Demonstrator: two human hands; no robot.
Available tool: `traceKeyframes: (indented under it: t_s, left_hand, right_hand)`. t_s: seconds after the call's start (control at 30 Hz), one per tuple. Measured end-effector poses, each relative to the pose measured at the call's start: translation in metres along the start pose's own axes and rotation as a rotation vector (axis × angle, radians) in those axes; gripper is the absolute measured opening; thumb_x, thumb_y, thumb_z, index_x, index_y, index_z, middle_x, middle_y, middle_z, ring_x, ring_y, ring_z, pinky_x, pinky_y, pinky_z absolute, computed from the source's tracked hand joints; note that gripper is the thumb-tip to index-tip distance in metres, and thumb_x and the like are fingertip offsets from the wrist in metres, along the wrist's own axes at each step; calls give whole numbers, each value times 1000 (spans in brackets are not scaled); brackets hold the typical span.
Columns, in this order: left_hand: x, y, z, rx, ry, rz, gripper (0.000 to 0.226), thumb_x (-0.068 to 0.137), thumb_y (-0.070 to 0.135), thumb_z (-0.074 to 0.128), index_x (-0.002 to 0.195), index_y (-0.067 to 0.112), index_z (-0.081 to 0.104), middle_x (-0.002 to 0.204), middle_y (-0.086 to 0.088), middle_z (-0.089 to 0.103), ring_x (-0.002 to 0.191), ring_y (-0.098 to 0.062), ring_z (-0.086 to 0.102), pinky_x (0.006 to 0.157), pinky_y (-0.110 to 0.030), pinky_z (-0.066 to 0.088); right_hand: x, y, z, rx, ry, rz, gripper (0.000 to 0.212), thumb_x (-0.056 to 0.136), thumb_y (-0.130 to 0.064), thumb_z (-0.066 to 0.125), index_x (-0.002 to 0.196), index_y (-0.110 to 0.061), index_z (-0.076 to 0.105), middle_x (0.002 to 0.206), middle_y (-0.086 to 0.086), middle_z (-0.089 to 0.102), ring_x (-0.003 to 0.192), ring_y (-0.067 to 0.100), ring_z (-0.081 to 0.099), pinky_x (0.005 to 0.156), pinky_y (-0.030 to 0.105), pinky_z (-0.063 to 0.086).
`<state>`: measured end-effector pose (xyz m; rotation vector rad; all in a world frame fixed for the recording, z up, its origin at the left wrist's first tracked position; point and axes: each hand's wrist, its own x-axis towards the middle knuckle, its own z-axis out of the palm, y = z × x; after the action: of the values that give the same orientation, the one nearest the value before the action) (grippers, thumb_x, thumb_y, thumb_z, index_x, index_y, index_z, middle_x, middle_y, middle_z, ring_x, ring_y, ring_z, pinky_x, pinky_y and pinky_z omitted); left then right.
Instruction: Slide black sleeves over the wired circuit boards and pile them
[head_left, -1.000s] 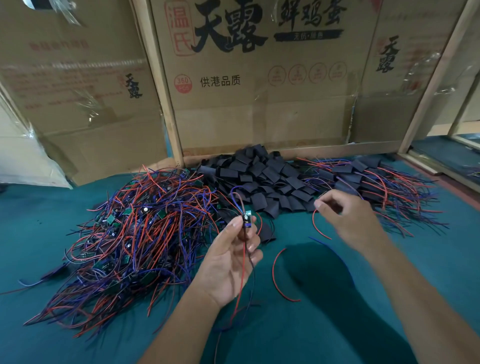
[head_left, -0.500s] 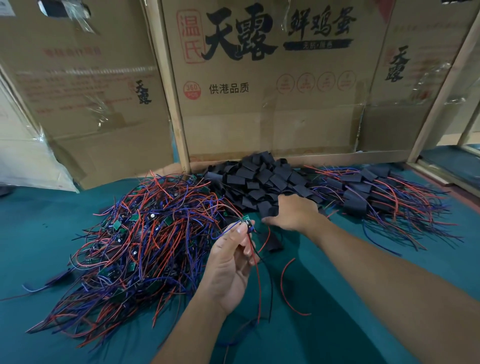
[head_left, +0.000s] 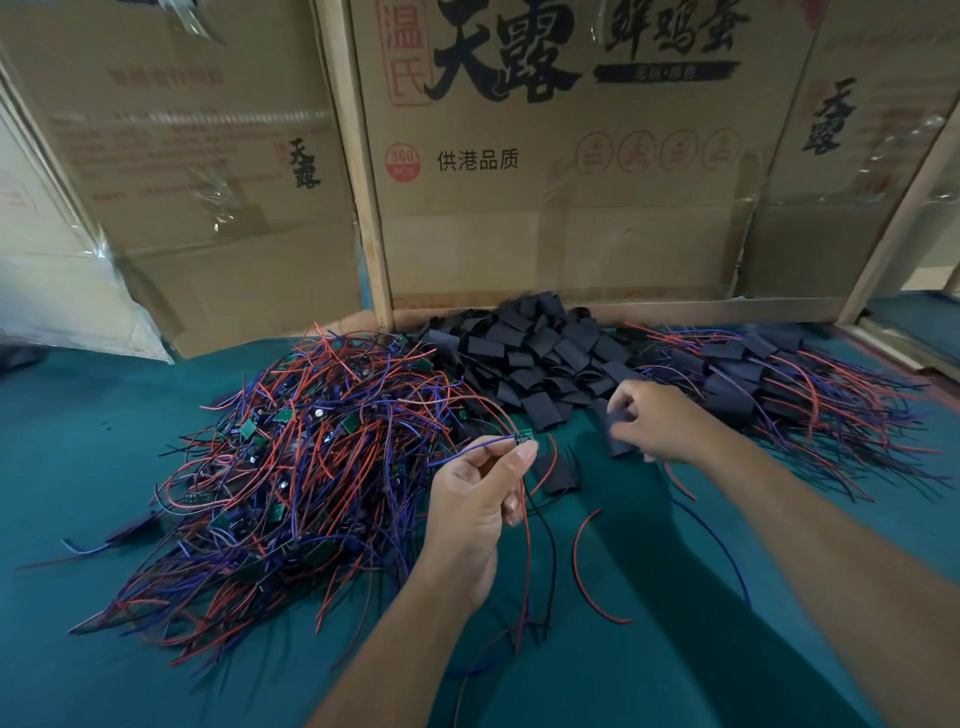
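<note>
A: From your head view, what have you got in your hands?

B: Your left hand (head_left: 480, 499) pinches a small green circuit board (head_left: 523, 436) at its fingertips, with the wires trailing down toward you over the green bench (head_left: 78, 457). Your right hand (head_left: 662, 421) grips one black sleeve (head_left: 615, 434), just in front of the loose sleeve pile (head_left: 540, 353).

A: How do they lie to each other?

B: The sleeve is to the right of the board, near it but apart, at about the same height. The board's long axis seems to run left to right, with its free end toward the sleeve. I cannot tell which way the sleeve's opening faces.

A: So the next move?

B: Probably bring the right hand leftward and line the opening up with the board. The unsleeved tangle (head_left: 291, 457) lies left; the finished pile (head_left: 769, 379) lies right, nearer your right hand.
</note>
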<state>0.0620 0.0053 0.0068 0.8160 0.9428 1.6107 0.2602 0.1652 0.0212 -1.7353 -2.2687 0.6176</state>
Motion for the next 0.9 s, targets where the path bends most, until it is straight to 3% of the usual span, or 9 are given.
traceKeyframes:
  t_s: [0.07,0.23,0.4,0.53,0.67,0.77,0.83,0.9]
  left_hand:
    - [-1,-1,0,24,-12,7,36,69,25,79,91,6,57,58,4,43,47,-10,38,44,-21,34]
    - [-2,-5,0,186,-55,102,23,79,24,80,85,8,65,57,6,47,49,-10,37,47,-22,32]
    - [-4,-3,2,249,-70,179,28,76,27,78,88,4,68,59,13,55,51,-2,47,52,-13,39]
    - [-4,-3,2,243,-61,172,33,76,26,82,90,-1,68,61,12,56,52,-3,47,52,-14,38]
    - [-3,-3,2,154,-29,95,17,76,24,81,82,11,72,56,5,49,49,-12,38,48,-24,32]
    - [-3,-2,3,-112,10,-89,17,69,28,88,70,25,71,61,5,48,53,-10,41,49,-22,35]
    - [-4,-2,2,-235,12,-182,20,68,43,79,77,27,69,72,7,55,60,-7,49,55,-21,42]
    - [-6,-2,4,-329,-23,-202,38,71,48,73,98,21,67,85,6,65,67,-7,58,63,-22,50]
  right_hand:
    - [-4,6,0,9,-5,3,13,94,-19,57,106,-23,54,100,-1,60,52,12,66,46,23,45]
    - [-8,10,1,55,-11,-50,15,93,-23,60,107,-26,54,89,-5,57,54,14,61,54,28,48]
    - [-8,6,10,-51,21,-134,19,91,-30,65,109,-25,61,84,-13,55,71,5,52,59,20,39]
    - [-7,1,18,-150,45,-135,36,85,-49,69,109,-27,56,92,-8,52,89,16,54,75,31,45]
    - [-9,0,22,-289,81,-146,27,91,-43,60,109,-23,52,98,-4,51,92,19,52,72,32,41]
    - [-13,-3,23,-361,117,-165,21,93,-41,55,105,-24,50,100,-3,53,89,20,53,70,32,40]
    - [-17,-4,23,-394,118,-158,26,93,-46,53,107,-25,51,103,-4,53,93,21,56,72,33,42]
    - [-19,-4,24,-416,112,-150,34,92,-52,55,114,-25,52,104,-4,50,97,22,57,75,33,44]
